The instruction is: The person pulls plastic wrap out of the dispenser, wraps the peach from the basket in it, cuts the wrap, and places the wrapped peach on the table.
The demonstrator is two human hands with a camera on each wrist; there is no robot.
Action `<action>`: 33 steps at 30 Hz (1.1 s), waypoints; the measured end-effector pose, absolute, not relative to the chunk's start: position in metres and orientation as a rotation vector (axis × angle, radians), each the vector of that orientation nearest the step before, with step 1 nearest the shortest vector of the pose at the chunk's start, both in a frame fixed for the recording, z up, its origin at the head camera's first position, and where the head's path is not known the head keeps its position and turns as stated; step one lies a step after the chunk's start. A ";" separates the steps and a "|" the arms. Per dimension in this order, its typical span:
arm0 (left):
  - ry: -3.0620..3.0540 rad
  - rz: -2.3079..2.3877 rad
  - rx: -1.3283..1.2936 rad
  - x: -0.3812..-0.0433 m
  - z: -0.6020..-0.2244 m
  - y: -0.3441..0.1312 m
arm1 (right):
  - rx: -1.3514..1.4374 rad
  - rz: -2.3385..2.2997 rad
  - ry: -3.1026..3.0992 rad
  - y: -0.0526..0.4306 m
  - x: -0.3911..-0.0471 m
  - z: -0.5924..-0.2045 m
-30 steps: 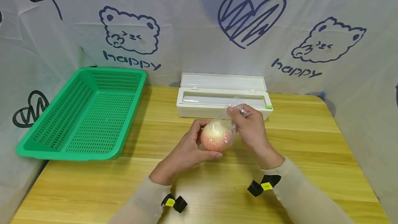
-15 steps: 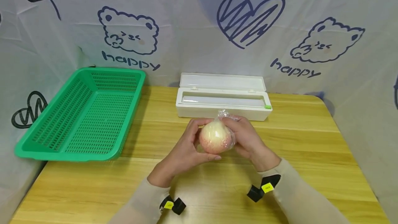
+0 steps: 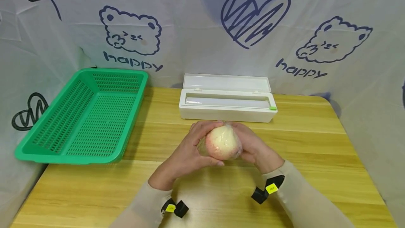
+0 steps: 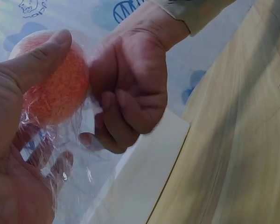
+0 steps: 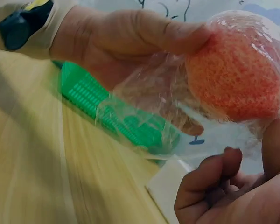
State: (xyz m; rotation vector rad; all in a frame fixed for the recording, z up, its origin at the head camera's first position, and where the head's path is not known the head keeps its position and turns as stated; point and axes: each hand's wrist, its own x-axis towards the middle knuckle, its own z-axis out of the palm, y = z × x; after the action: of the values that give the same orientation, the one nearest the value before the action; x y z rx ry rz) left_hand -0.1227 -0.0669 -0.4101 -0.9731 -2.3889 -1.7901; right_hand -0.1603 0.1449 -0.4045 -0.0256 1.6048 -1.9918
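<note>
1. The left hand (image 3: pixel 185 152), near the centre of the frame, grips the pink-and-cream peach (image 3: pixel 221 145) between thumb and fingers.
2. The right hand (image 3: pixel 256 149) touches the peach's right side, fingers curled; whether they pinch the clear film (image 4: pixel 91 175) is hard to tell.
3. Film covers the peach, some hanging loose.
4. A white box (image 3: pixel 226 114), lid raised, stands just above centre.
5. At left, a green basket (image 3: pixel 135 115) sits on the wooden table (image 3: pixel 316 150).

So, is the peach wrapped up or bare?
Wrapped, at least partly: clear film shines over the peach, with loose film beside it. I can't tell whether every side is covered.
</note>
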 end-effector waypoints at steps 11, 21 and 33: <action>-2.458 -1.777 -0.943 -0.122 -0.412 -0.067 | -0.033 -2.037 1.499 0.143 -0.165 -0.412; -2.297 -2.252 -0.568 -0.129 -0.415 -0.065 | 0.135 -2.140 1.792 0.136 -0.161 -0.407; -2.202 -2.269 -0.410 -0.125 -0.418 -0.049 | -0.102 -2.356 2.053 0.101 -0.146 -0.393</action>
State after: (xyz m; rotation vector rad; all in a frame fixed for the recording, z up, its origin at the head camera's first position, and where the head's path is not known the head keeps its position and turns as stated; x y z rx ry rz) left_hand -0.1245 -0.0488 -0.4182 -0.4099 -2.2023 -2.2694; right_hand -0.1459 0.1006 -0.3933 -0.1022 2.0534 -2.3564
